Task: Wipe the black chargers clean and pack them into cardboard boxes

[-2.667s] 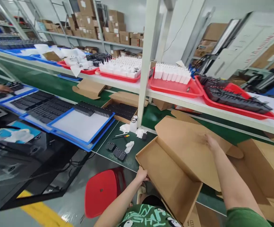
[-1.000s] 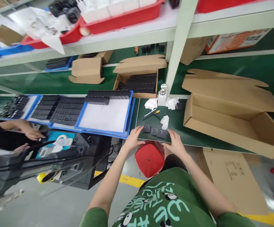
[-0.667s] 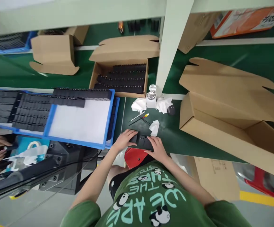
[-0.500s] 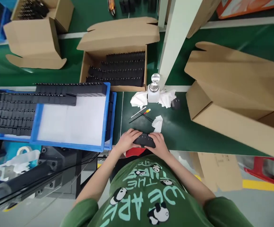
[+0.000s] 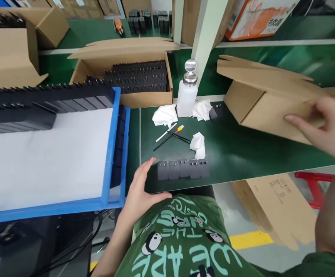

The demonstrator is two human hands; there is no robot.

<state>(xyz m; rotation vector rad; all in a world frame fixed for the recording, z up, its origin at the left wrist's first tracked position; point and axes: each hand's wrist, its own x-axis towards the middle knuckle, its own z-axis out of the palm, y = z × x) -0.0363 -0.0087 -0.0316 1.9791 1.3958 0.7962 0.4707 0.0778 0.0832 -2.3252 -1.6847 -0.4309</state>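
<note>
A short row of black plastic blocks (image 5: 181, 169) with small metal dots on top lies at the front edge of the green table. My left hand (image 5: 140, 190) is just left of the row, its thumb and fingers spread, holding nothing. Out to the right, my right hand (image 5: 326, 129) is at the open cardboard box (image 5: 285, 115). Its thumb lies along the outside of the front wall and the other fingers bend over the wall's edge, partly hidden.
A blue tray (image 5: 108, 154) with black block strips stands left. Behind is a cardboard box (image 5: 144, 100) of similar strips. A white pump bottle (image 5: 187, 98), crumpled tissues (image 5: 198, 144), thin tools (image 5: 167, 132) and a pale post (image 5: 203, 42) occupy the middle.
Both hands have let go of the black blocks, which now lie on the table. My right hand has moved right to the cardboard box; my left has opened beside the row. The view has shifted.
</note>
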